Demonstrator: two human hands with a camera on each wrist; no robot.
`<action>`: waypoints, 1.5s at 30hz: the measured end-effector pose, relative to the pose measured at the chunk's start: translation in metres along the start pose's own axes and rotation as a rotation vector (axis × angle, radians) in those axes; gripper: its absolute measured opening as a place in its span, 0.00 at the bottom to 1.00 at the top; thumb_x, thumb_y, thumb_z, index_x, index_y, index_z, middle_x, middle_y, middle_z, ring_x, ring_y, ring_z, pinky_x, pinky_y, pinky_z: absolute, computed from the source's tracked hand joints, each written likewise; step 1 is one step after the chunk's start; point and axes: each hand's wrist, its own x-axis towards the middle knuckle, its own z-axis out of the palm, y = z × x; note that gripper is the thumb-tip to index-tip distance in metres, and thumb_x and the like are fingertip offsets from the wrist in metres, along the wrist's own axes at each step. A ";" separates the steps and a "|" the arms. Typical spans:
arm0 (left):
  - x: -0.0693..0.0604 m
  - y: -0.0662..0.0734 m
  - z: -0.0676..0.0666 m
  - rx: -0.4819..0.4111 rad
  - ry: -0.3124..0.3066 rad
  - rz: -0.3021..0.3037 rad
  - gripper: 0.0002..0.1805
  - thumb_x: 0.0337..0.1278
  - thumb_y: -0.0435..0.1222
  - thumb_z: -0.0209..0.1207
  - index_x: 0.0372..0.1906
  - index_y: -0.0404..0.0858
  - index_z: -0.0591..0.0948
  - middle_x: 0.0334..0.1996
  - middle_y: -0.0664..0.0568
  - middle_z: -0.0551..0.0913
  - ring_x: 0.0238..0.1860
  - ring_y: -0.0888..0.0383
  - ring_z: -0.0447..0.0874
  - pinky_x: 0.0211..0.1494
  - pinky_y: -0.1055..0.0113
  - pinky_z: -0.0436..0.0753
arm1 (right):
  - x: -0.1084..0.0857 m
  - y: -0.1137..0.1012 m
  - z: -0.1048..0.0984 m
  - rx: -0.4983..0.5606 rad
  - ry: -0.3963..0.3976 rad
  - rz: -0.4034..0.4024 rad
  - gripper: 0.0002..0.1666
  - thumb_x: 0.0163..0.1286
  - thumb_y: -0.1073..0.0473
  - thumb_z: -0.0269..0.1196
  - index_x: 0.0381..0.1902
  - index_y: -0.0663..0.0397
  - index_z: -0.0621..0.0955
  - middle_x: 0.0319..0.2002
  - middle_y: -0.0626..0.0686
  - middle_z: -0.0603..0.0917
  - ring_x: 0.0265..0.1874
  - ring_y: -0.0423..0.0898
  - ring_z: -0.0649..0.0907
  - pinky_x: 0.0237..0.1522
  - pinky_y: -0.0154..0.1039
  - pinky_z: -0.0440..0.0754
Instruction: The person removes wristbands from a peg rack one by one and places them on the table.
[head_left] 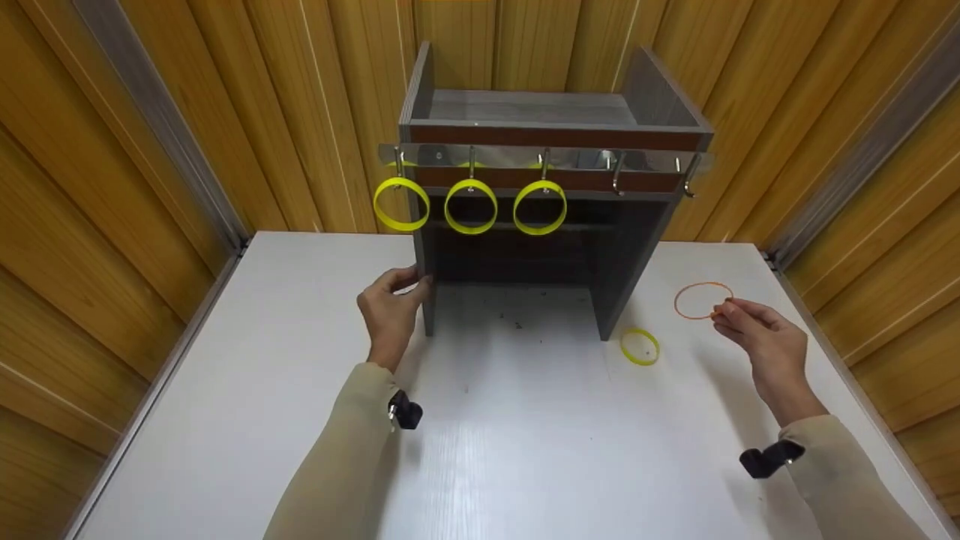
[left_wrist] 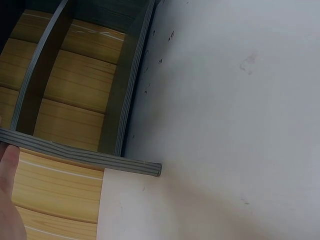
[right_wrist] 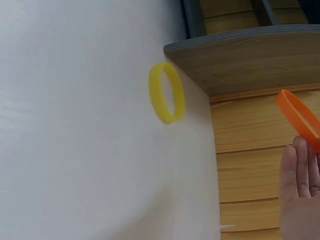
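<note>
Between right thumb and fingers, my right hand (head_left: 765, 345) pinches an orange silicone wristband (head_left: 703, 301) above the table's right side. The right wrist view shows this orange band (right_wrist: 298, 116) at the fingertips. My left hand (head_left: 391, 306) grips the front edge of the left side panel of a grey wooden shelf (head_left: 422, 255); its fingers are partly hidden behind the panel. Three yellow wristbands (head_left: 471, 207) hang from the left hooks of a metal hook rail (head_left: 581, 159) across the shelf's front. Another yellow wristband (head_left: 640, 347) lies by the shelf's right panel.
Two hooks (head_left: 617, 176) at the rail's right end carry no band. The shelf stands at the back of a white table (head_left: 525, 420), against wood-patterned walls (head_left: 322, 112). Small dark specks mark the tabletop under the shelf.
</note>
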 end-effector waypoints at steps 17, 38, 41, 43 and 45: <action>0.001 -0.001 0.001 0.004 0.007 0.006 0.09 0.56 0.25 0.76 0.42 0.34 0.92 0.39 0.49 0.92 0.43 0.55 0.92 0.43 0.69 0.89 | -0.008 0.020 -0.013 -0.183 0.161 0.184 0.09 0.71 0.68 0.72 0.47 0.63 0.87 0.38 0.52 0.92 0.39 0.44 0.92 0.48 0.39 0.88; -0.001 0.000 0.001 -0.008 0.020 0.004 0.09 0.56 0.25 0.76 0.41 0.34 0.91 0.39 0.49 0.92 0.42 0.54 0.92 0.41 0.69 0.89 | -0.009 0.054 -0.031 -0.286 0.179 0.297 0.16 0.74 0.63 0.71 0.55 0.61 0.82 0.39 0.48 0.92 0.41 0.44 0.92 0.52 0.40 0.88; -0.001 0.000 0.001 -0.011 0.017 0.005 0.08 0.56 0.25 0.76 0.41 0.34 0.91 0.39 0.49 0.92 0.43 0.54 0.92 0.41 0.70 0.89 | -0.010 0.056 -0.033 -0.332 0.160 0.294 0.19 0.75 0.62 0.69 0.59 0.64 0.79 0.40 0.47 0.91 0.41 0.43 0.92 0.52 0.39 0.87; -0.001 0.000 0.001 -0.010 0.020 0.007 0.08 0.56 0.25 0.76 0.40 0.34 0.91 0.39 0.49 0.92 0.42 0.54 0.92 0.41 0.70 0.89 | -0.010 0.056 -0.034 -0.369 0.150 0.294 0.22 0.76 0.62 0.68 0.62 0.67 0.78 0.40 0.46 0.91 0.41 0.42 0.92 0.51 0.38 0.88; -0.001 0.000 0.002 -0.009 0.023 0.012 0.07 0.56 0.26 0.76 0.40 0.33 0.91 0.39 0.49 0.92 0.42 0.54 0.92 0.41 0.70 0.88 | -0.010 0.057 -0.034 -0.415 0.140 0.291 0.24 0.77 0.62 0.68 0.64 0.69 0.76 0.40 0.46 0.91 0.41 0.41 0.91 0.50 0.37 0.88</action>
